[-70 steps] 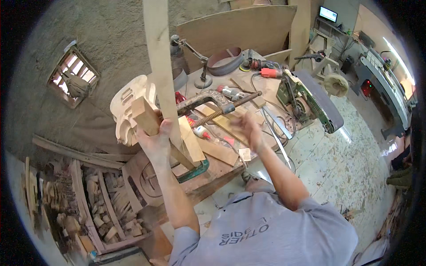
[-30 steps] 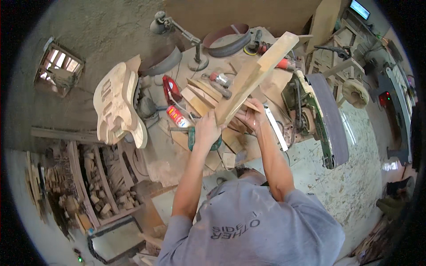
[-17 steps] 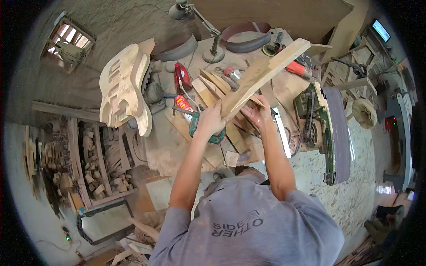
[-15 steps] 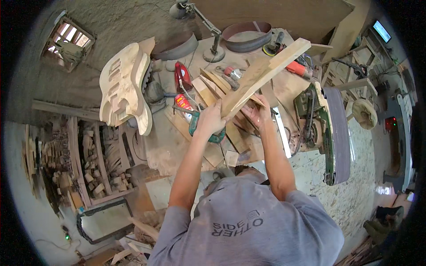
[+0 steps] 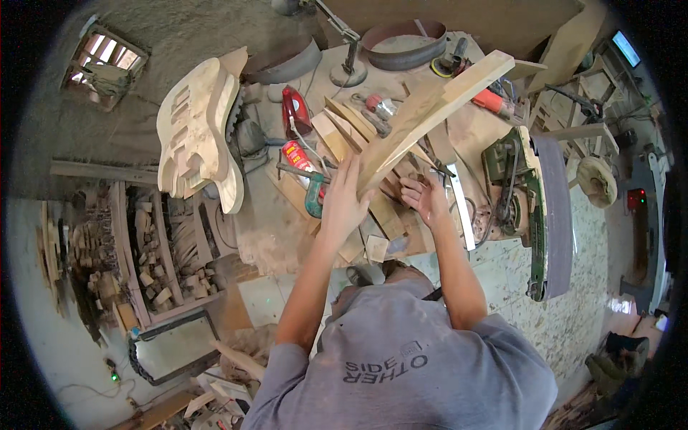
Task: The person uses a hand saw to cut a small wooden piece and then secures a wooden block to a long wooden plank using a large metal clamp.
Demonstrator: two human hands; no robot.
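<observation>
My left hand (image 5: 345, 204) is closed around the near end of a long pale wooden blank (image 5: 431, 117), which slants up and away to the right over the workbench. Below the blank, my right hand (image 5: 428, 201) is apart from it, palm turned up, fingers loosely bent and spread; nothing shows in it. Just beyond those fingers is a small dark object (image 5: 448, 170) I cannot make out. Beside my left hand lies a green clamp (image 5: 313, 197), next to a red spray can (image 5: 297, 156). Several wood strips (image 5: 387, 218) lie beneath both hands.
A belt sander (image 5: 548, 215) stands to the right. Guitar-shaped wooden bodies (image 5: 197, 125) are stacked at the left. Sanding belts (image 5: 405, 54), a desk lamp (image 5: 349, 74), a red iron-like tool (image 5: 295, 113) and an orange power tool (image 5: 491, 102) crowd the bench's far side.
My right hand has come away from the blank and dropped slightly to the right. The blank's far end has shifted up and right, still in my left hand.
</observation>
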